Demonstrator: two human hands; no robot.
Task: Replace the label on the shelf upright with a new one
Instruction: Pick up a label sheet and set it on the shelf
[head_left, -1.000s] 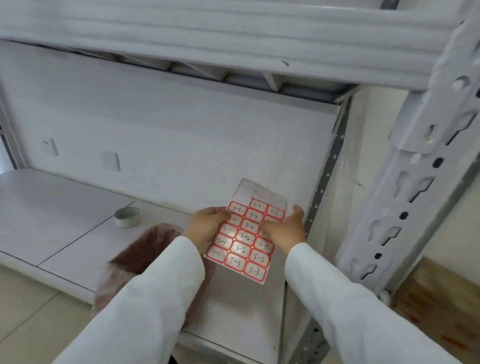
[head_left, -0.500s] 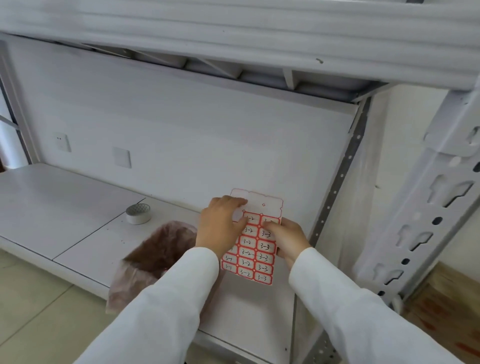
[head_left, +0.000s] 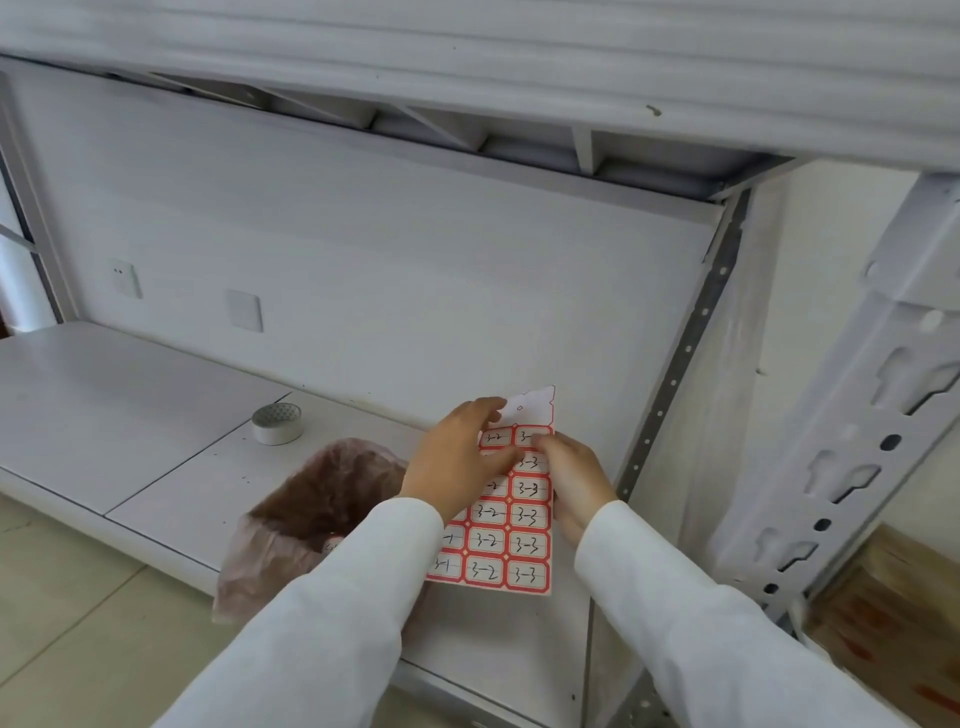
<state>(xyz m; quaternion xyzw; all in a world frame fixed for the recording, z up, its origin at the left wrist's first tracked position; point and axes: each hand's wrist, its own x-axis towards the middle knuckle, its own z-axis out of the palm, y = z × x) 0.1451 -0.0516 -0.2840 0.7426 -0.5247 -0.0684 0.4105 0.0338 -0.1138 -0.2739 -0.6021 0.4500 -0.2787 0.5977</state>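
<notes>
- Since a second ago the label sheet (head_left: 511, 540) has swung from tilted to nearly upright, and the left hand (head_left: 457, 460) has slid from its edge up over its top left part.
- Big white shelf (head_left: 130, 395) fills the view, its upright (head_left: 852, 467) at right, punched with slots.
- Trash bag (head_left: 306, 525), pinkish, stands at the shelf's front edge, just left of the sheet.
- Sheet is held above the shelf between both hands, red-bordered labels marked 3-1, 3-2, 3-3.
- Left fingers (head_left: 488, 410) lie spread on the sheet, pressing it.
- Right hand (head_left: 574, 483) grips the sheet's right side, fingers pinched at a top-row label.
- Tape roll (head_left: 277, 423) sits on the shelf, well left.
</notes>
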